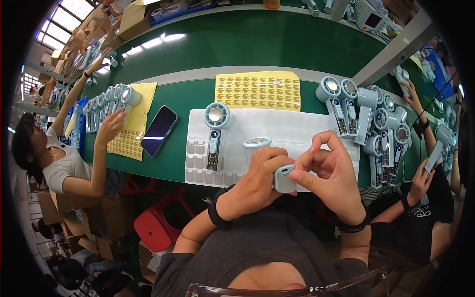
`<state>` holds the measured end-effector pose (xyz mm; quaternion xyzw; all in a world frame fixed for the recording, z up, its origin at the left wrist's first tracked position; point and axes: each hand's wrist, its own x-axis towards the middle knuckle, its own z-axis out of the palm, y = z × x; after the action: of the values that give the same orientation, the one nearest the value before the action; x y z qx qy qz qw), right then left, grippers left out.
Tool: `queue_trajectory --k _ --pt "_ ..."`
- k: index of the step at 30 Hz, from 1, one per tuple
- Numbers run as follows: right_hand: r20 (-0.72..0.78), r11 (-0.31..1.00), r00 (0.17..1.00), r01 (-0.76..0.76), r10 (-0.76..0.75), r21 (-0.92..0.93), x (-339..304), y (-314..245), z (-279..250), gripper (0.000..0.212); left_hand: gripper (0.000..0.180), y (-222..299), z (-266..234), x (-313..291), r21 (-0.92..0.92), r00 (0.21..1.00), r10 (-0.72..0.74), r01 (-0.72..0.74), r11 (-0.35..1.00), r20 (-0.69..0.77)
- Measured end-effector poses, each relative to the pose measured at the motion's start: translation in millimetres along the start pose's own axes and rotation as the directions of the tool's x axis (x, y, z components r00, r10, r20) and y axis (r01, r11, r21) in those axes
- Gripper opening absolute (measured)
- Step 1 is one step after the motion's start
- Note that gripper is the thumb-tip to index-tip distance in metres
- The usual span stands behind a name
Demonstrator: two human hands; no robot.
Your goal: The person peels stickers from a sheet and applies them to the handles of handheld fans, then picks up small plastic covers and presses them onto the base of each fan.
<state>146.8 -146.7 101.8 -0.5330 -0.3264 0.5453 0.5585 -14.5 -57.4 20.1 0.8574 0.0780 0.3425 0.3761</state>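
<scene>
Several fans (381, 119) lie rightward, a phone (160, 130) leftward; left fingers (269, 159) clamp a pale fan (284, 182), right fingers (327, 139) curl, grip unclear.

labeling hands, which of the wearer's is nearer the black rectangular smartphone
Left hand, to the right of the smartphone and nearer the body; the right hand is farther right.

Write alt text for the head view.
A person's left hand grips a pale handheld fan, with the right hand at its near end. Another fan rests on a white sheet on a green table, near a yellow label sheet; more fans cluster at right, and co-workers flank the person.
</scene>
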Motion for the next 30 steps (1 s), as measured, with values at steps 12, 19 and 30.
queue_trajectory --k 12,19,30 --pt "-0.157 0.904 0.968 0.116 -0.195 -0.411 -11.0 2.8 9.8 0.043 0.070 -0.1 -0.9 -0.4 -0.134 0.999 -0.019 0.014 0.991 -0.035" --pt "0.028 0.990 1.000 0.004 0.000 -0.142 -6.0 28.3 -60.0 0.027 0.051 7.2 8.4 19.8 0.155 0.940 0.143 -0.198 0.968 0.310" --pt "-0.302 0.743 0.890 0.058 -0.341 -0.667 25.2 86.2 -39.3 0.049 0.048 -8.3 23.7 3.0 0.395 0.909 0.032 -0.212 0.894 0.415"
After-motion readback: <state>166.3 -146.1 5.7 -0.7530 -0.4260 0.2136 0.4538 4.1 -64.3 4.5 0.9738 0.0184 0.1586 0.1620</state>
